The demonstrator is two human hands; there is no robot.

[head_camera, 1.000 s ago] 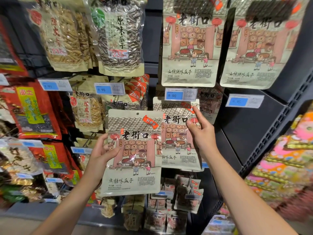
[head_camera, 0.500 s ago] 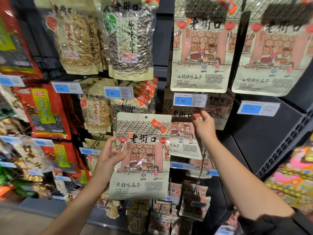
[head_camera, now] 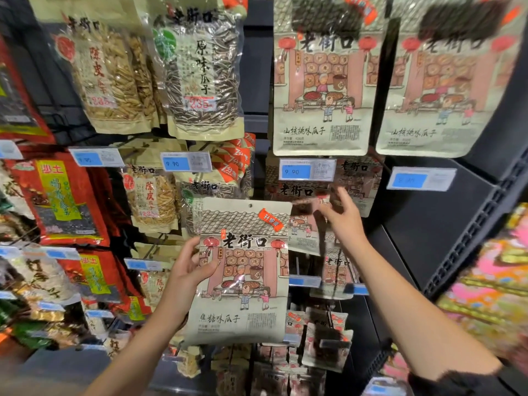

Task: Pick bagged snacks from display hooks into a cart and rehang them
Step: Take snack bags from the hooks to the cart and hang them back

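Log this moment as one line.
left hand: grips beige snack bag | right hand: open, reaching toward hanging bags | rehang: not yet done

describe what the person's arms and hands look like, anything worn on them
Both forearms are bare, with no watch, bracelet or gloves showing. The left hand and right hand carry no visible rings. A dark sleeve edge shows on the right arm near the frame's bottom; no sleeve is visible on the left arm.

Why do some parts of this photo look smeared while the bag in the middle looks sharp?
Head view: the held bag in the left hand reads crisply; the right hand is motion-blurred; packets at the far edges smear and bend from the wide lens; glare streaks the clear seed bag up top.
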